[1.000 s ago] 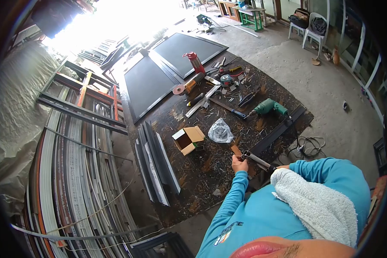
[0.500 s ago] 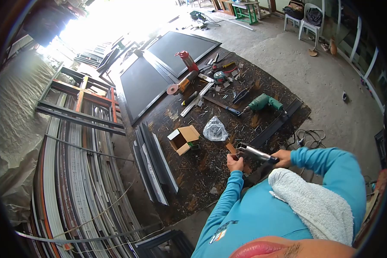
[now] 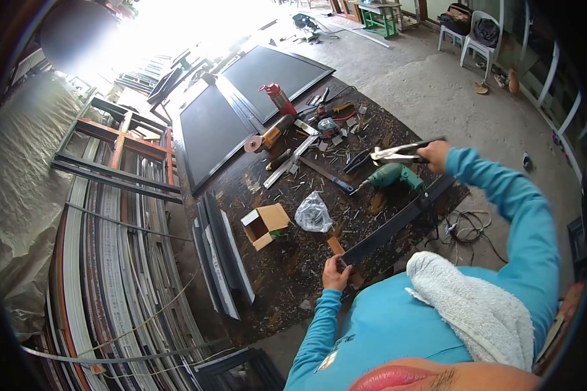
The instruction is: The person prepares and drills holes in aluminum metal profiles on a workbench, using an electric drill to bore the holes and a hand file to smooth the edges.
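Observation:
My right hand is closed round the grips of a silver hand riveter, its handles spread apart. It is held above the green drill, which lies on the dark workbench. At the near edge, my left hand pinches the end of a long dark metal profile. A brown strip lies crosswise under that end. Close by are a clear plastic bag with contents I cannot make out and an open cardboard box.
Across the bench lie an angle grinder, a red bottle, a hammer-like tool, a tape measure and metal scraps. Dark framed panels cover the far end. More profiles lie left; cables coil on the floor.
My right hand has lifted the riveter away from the profile's end, up and to the right over the drill. My left hand stays at that end. The view has shifted slightly.

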The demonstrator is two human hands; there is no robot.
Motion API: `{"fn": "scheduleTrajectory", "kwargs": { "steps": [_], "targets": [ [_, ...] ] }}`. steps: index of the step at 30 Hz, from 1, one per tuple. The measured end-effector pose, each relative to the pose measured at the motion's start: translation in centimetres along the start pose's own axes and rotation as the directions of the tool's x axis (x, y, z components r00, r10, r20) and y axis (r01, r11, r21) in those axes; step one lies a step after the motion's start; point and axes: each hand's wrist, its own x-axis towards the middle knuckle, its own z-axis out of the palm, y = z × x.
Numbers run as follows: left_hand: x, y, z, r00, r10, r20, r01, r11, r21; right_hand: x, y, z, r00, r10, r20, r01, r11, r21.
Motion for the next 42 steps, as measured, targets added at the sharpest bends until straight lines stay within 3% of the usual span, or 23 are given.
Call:
{"fn": "scheduleTrajectory", "kwargs": {
  "steps": [4,6,8,10,11,15,18,19,22,23,24,26,28,29,30,31,32,33,35,38,40,42],
  "targets": [
    [-0.1,1.4,0.1,0.998,-0.063,-0.006,0.063,0.997,0.053,8.9,2.2,8.9,0.996,0.085,0.036,-0.088,0.991,0.102],
    [0.0,2.1,0.1,0.994,-0.112,-0.015,0.112,0.992,0.062,11.1,3.2,13.5,0.971,-0.072,-0.23,0.085,0.995,0.048],
    [0.1,2.5,0.1,0.989,-0.147,-0.016,0.147,0.988,0.048,10.1,0.8,13.3,0.914,0.018,-0.405,0.059,0.982,0.178],
    [-0.2,2.4,0.7,0.98,-0.196,-0.044,0.197,0.98,0.018,8.9,-1.3,14.0,0.956,0.133,-0.262,-0.014,0.912,0.411],
    [-0.3,2.2,1.1,0.974,-0.217,-0.07,0.216,0.976,-0.018,8.5,-2.1,15.6,0.964,0.221,-0.15,-0.129,0.877,0.462],
    [-0.3,2.3,1.5,0.959,-0.271,-0.082,0.268,0.962,-0.046,8.5,-3.6,13.6,0.958,0.278,-0.065,-0.219,0.86,0.46],
    [0.1,2.9,1.0,0.96,-0.274,-0.056,0.275,0.961,-0.002,8.7,-1.9,17.0,0.908,0.417,-0.034,-0.335,0.773,0.539],
    [0.6,3.0,1.1,0.96,-0.271,-0.063,0.272,0.962,-0.003,8.8,-1.3,17.7,0.875,0.481,0.046,-0.414,0.698,0.584],
    [0.4,3.4,0.6,0.96,-0.276,-0.048,0.278,0.96,0.031,10.1,2.1,18.8,0.817,0.339,0.467,-0.574,0.397,0.716],
    [0.7,3.7,0.4,0.963,-0.269,-0.032,0.271,0.961,0.058,10.3,2.7,18.8,0.784,0.183,0.594,-0.621,0.27,0.736],
    [0.6,3.9,0.3,0.964,-0.265,-0.014,0.265,0.961,0.079,10.9,2.9,19.5,0.719,-0.072,0.692,-0.685,0.094,0.722],
    [0.7,1.8,0.3,0.993,-0.114,-0.007,0.114,0.983,0.144,11.5,2.4,21.3,0.827,-0.129,0.547,-0.561,-0.114,0.82],
    [1.0,1.7,0.3,0.992,-0.125,-0.035,0.127,0.99,0.059,11.6,2.0,23.3,0.96,-0.036,0.277,-0.278,-0.022,0.96],
    [1.3,1.9,-0.1,0.994,-0.112,-0.002,0.112,0.99,0.086,10.9,2.2,23.9,0.996,-0.037,0.078,-0.073,0.12,0.99],
    [1.6,2.4,-0.5,1.0,0.006,-0.001,-0.005,0.992,0.126,8.1,0.1,17.6,0.96,-0.001,0.28,-0.278,-0.121,0.953],
    [1.8,1.6,-0.6,0.996,0.093,0.005,-0.093,0.988,0.124,5.2,-0.8,13.4,0.972,-0.004,0.234,-0.233,-0.105,0.967],
    [1.9,1.8,-0.8,0.999,0.014,0.04,-0.017,0.996,0.093,2.4,-1.7,10.1,0.967,0.047,0.251,-0.241,-0.154,0.958],
    [1.9,1.2,-0.9,0.998,0.024,0.06,-0.032,0.991,0.126,0.3,-1.4,8.8,0.97,-0.13,0.208,-0.244,-0.447,0.861],
    [1.6,2.5,-1.6,0.995,-0.01,0.099,0.0,0.995,0.102,-3.0,-3.2,3.7,0.961,-0.224,0.162,-0.266,-0.585,0.766],
    [2.6,1.3,-2.3,0.985,0.101,0.141,-0.119,0.985,0.124,-4.6,-4.1,1.8,0.903,-0.42,0.088,-0.266,-0.386,0.883],
    [2.7,0.8,-2.4,0.976,0.2,0.09,-0.212,0.965,0.153,-5.4,-6.8,2.3,0.912,-0.389,0.13,-0.245,-0.263,0.933],
    [3.2,0.0,-2.6,0.948,0.287,0.136,-0.302,0.948,0.106,-4.2,-10.5,1.2,0.863,-0.499,0.083,-0.047,0.085,0.995]
  ]
}}
